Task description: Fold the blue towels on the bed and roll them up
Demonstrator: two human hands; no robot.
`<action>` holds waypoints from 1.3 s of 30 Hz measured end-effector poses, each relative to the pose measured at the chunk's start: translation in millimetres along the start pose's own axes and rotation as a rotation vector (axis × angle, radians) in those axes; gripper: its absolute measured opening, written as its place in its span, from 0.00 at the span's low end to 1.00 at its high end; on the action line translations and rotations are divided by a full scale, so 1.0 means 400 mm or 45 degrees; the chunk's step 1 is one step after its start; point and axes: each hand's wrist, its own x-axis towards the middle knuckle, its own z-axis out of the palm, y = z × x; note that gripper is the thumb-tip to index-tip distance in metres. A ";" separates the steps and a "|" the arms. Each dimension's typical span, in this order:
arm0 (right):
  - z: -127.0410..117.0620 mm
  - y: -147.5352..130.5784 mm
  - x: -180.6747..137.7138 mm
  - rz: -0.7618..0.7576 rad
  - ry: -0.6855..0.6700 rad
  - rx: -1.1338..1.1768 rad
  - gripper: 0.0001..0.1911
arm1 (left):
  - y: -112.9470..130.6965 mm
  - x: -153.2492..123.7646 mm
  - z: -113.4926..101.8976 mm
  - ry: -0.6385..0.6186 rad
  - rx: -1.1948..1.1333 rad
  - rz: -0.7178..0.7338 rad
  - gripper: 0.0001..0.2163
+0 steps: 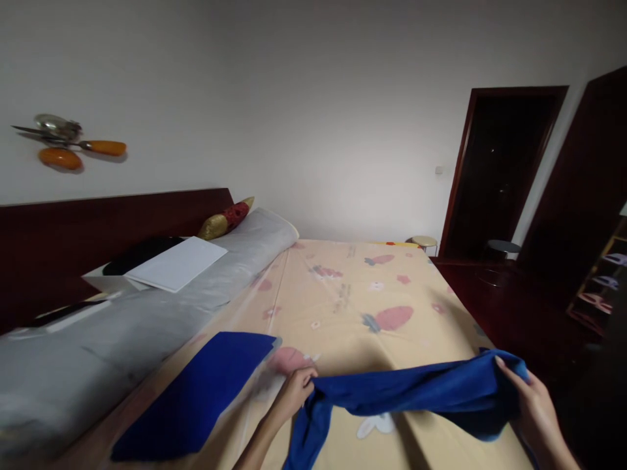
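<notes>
In the head view, the left hand (296, 390) is pinching a blue cloth (411, 391), and the right hand (537, 408) is gripping its far end near the bed's (343, 343) right edge. The cloth is stretching between them, creased and not yet lying smooth; a tail is dropping below the left hand. A blue piece (196, 398) is already lying flat nearer the headboard (122, 219). The frame is cutting off the tail and the bed's near edge; cloth is hiding some right fingers. Whether the cloth is touching the bed is unclear.
</notes>
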 end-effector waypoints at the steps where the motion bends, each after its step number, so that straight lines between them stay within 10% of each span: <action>1: -0.005 -0.005 0.000 0.030 0.009 0.001 0.25 | -0.001 0.000 -0.009 0.006 0.005 0.011 0.06; 17: -0.063 -0.064 0.009 -0.474 -0.166 -0.632 0.23 | 0.034 0.022 -0.194 0.535 -0.237 -0.058 0.12; 23: -0.075 -0.073 0.012 -0.580 -0.316 -0.843 0.19 | 0.134 -0.037 -0.324 0.634 -0.126 0.244 0.12; 30: -0.072 -0.038 0.038 -0.564 -0.490 -0.965 0.17 | 0.124 -0.037 -0.329 0.911 0.033 0.163 0.15; 39: -0.072 -0.072 0.026 -0.543 -0.264 -0.831 0.19 | 0.102 -0.034 -0.317 0.451 0.115 -0.043 0.20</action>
